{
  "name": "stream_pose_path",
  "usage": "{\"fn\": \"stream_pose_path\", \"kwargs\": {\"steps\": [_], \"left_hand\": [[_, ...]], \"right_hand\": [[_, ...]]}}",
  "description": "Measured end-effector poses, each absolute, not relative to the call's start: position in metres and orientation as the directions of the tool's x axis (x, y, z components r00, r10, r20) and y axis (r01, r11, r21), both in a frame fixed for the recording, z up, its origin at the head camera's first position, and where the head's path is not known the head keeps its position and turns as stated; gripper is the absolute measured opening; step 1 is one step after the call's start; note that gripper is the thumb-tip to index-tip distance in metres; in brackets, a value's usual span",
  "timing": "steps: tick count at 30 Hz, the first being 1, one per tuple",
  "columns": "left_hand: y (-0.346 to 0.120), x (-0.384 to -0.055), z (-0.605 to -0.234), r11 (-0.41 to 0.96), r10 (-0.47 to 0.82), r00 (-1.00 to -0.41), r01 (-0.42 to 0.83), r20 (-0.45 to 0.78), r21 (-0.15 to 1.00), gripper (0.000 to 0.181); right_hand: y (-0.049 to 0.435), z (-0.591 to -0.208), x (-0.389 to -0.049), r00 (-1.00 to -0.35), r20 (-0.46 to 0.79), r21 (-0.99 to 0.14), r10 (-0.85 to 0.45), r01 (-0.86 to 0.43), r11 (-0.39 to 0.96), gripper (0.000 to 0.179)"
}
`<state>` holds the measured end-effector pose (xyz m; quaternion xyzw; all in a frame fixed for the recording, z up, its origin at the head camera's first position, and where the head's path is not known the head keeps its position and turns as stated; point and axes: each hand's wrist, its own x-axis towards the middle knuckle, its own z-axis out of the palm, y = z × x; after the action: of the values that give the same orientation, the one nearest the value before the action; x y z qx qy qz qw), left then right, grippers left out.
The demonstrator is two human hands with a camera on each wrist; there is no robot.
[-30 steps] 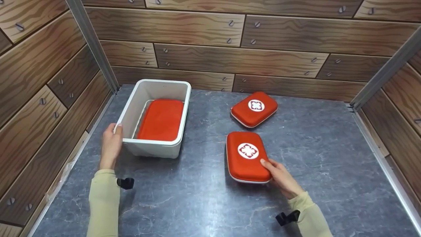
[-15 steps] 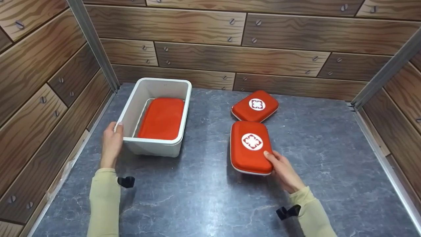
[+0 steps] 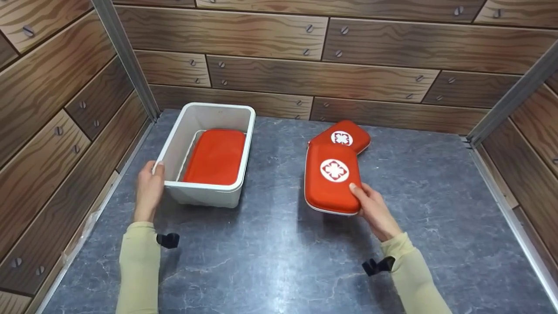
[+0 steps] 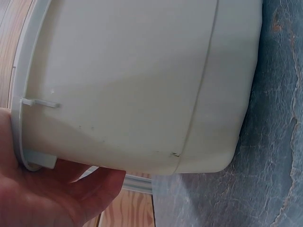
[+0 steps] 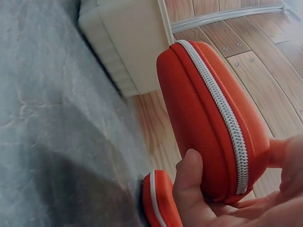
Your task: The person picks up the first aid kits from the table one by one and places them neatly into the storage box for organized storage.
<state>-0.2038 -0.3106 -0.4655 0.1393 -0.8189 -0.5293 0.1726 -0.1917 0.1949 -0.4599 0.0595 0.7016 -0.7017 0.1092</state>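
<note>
A red zippered first-aid case [image 3: 332, 194] with a white cross emblem is in my right hand [image 3: 377, 211], the thumb on its top face and the fingers underneath. In the right wrist view, the silver zipper of the held case [image 5: 215, 99] shows, and the case is off the table. Behind it, a second first-aid case [image 3: 358, 134] lies on the table, partly covered in the head view. My left hand [image 3: 149, 188] grips the front left corner of a light grey plastic bin [image 3: 205, 197] by its rim. Inside the bin rests a plain red case [image 3: 216, 156].
The bin stands at the left on a dark marbled tabletop [image 3: 261, 261]. Wood-plank-patterned walls [image 3: 270, 37] close in the back and both sides, with metal corner posts [image 3: 126, 56]. Black wrist bands with camera mounts are on both sleeves.
My right hand has carried its first-aid case away from me and upward in the head view, so it now overlaps the second case. My left hand and the bin have stayed put.
</note>
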Motion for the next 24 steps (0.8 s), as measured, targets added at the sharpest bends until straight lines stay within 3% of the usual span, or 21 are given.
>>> {"fn": "stream_pose_path", "kwargs": {"steps": [11, 24], "left_hand": [[-0.310, -0.204, -0.466, 0.402, -0.419, -0.899, -0.062, 0.123, 0.913, 0.034], [-0.311, -0.205, -0.466, 0.400, -0.414, -0.900, -0.043, 0.138, 0.916, 0.032]], "right_hand": [[0.173, -0.433, -0.210, -0.984, -0.160, -0.987, -0.084, 0.161, -0.002, 0.052], [0.137, -0.413, -0.230, -0.985, -0.112, -0.986, -0.133, 0.127, -0.110, 0.046]]}}
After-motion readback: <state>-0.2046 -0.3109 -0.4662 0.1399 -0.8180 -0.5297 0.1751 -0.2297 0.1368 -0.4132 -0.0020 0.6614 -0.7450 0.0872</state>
